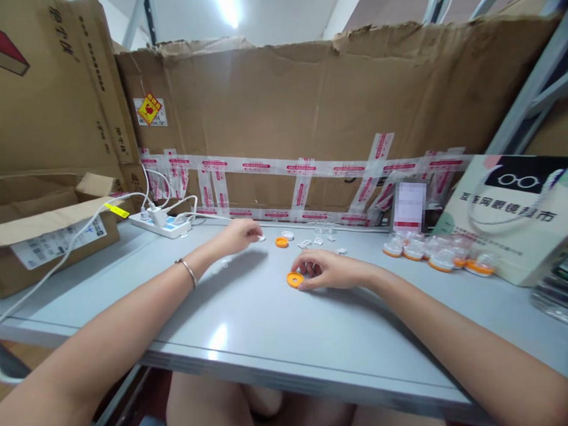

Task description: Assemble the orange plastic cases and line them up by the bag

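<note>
My right hand [322, 269] has its thumb and fingers closed on the edge of an orange ring-like disc [295, 280] with a hole in its middle, at the table surface. Farther back and to the left, my left hand [242, 234] pinches a small white piece [262, 238]; its exact kind is too small to make out. Between and behind the hands lie a second orange disc [281, 242] and a white round part [287, 235]. Several small clear and white pieces [304, 244] are scattered behind my right hand.
Several clear-topped, orange-based round items [441, 260] stand at the right, near a phone [409, 207], a paper bag [510, 216] and a plastic bottle [561, 285]. A power strip [163, 223] and an open cardboard box [48, 234] are at left. Large cardboard [270, 105] walls the back.
</note>
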`<state>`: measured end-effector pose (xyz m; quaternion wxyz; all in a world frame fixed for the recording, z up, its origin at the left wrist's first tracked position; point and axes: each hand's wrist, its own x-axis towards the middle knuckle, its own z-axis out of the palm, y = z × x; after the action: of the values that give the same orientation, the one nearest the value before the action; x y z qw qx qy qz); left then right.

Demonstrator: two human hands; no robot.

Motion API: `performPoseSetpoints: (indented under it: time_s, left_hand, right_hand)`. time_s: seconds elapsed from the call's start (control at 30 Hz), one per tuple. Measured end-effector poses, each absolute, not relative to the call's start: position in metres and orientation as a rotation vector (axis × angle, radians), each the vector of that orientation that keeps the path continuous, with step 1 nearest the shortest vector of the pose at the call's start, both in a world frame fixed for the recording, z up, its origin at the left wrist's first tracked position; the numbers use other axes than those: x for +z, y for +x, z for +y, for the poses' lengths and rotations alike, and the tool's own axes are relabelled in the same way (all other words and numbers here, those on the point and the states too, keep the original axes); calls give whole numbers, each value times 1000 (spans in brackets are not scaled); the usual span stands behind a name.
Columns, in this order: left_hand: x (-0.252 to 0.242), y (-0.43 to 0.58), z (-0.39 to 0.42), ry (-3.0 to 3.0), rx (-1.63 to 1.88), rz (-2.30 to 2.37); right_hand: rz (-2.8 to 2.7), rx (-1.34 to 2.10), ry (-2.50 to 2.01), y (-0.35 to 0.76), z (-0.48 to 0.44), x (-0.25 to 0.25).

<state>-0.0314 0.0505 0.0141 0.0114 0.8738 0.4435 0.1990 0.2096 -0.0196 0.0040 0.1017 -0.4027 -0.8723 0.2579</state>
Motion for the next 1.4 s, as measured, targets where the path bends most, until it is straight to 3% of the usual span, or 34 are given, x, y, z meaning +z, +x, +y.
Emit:
performPoseSetpoints:
  time_s: [0.1,0.2,0.7,1.0,1.4]
  left_hand:
    - [6,-4,25,2691,621,907]
    - [-1,10,9,2667,596,781]
    - [-4,4,21,2255,863,957]
    - [-4,4,19,2475,721,937]
    - [-11,8,15,2559,580,807]
  right_hand:
    - [-2547,780,-1219,215,-19,8]
    - [-2503,732,-1300,223,-18,17]
    - [-2319,571,-1225,209,-12,4]
    - [-2358,488,-1206,199,-12,-11]
    - [-2408,637,-1238,201,-12,-7]
